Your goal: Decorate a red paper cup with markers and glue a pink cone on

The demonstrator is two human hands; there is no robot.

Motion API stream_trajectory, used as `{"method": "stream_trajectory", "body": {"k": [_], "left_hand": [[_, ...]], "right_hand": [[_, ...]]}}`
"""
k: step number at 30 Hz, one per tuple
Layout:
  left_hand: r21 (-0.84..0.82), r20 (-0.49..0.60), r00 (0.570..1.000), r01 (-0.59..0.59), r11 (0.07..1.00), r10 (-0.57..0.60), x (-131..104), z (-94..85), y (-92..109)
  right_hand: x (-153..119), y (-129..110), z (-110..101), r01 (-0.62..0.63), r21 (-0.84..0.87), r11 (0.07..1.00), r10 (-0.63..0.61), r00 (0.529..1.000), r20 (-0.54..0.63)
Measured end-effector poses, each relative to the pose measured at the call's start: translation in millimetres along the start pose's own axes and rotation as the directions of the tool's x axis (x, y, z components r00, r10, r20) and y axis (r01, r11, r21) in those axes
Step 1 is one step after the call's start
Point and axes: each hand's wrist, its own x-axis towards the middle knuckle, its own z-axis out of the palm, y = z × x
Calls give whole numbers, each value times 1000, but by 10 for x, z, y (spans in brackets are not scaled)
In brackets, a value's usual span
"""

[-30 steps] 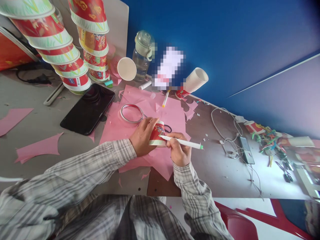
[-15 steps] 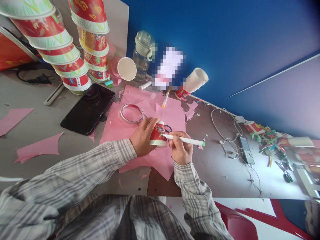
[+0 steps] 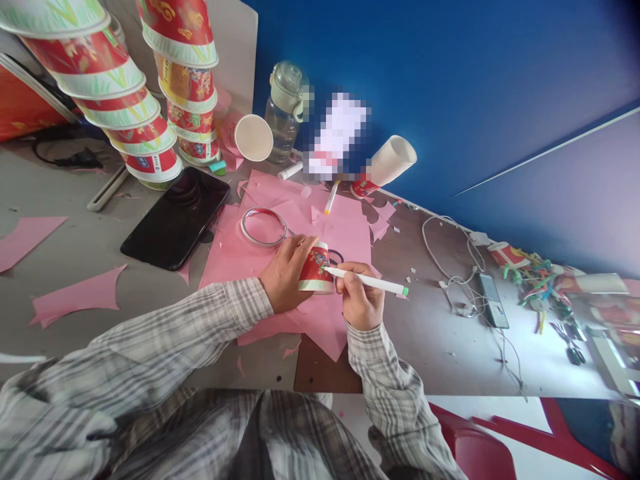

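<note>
My left hand [image 3: 289, 273] is closed around a red paper cup [image 3: 315, 265], turned upside down, with a green-and-white band along its lower rim. In my right hand [image 3: 363, 297] is a white marker pen [image 3: 373, 281] with a green end, held in a writing grip. The marker's tip is at the cup's printed side; whether it touches I cannot tell. Pink paper sheets [image 3: 345, 227] lie beneath both hands. Just beyond the left hand rests a roll of tape [image 3: 264, 227]. Part of a dark ring-shaped handle [image 3: 337, 256] shows behind the cup.
Two tall stacks of paper cups [image 3: 145, 137] [image 3: 193, 120] rise at the left, near a black phone [image 3: 175, 217]. A water bottle [image 3: 285, 110] and nested cups [image 3: 393, 163] stand along the blue wall. Cables [image 3: 463, 287] and colourful strips [image 3: 545, 287] lie at the right.
My right hand and the marker have shifted very slightly to the left. The left hand and the cup look unmoved.
</note>
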Motion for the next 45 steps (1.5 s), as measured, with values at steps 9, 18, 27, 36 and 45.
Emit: {"method": "stream_trajectory", "body": {"k": [9,18,27,36,45], "left_hand": [[-13,3,1000,20,1000,-20,5,-7,-3],[-76,-153,986,54,996,-66,66,-93,57],[-151,-159,982,73,986,-97,67,-95,63],[-217,-93,991,78,973,-101,51,-91,43],[-224,-35,997,55,973,-65,30,-85,16]], "right_hand": [[61,9,16,23,147,989,-4,991,-131],[12,-8,-1,47,-61,997,-49,998,-32],[-41,-56,-8,224,-242,944,-194,971,141],[-34,9,39,390,-410,825,-358,921,154],[-43,72,-7,450,-477,755,-404,892,203]]}}
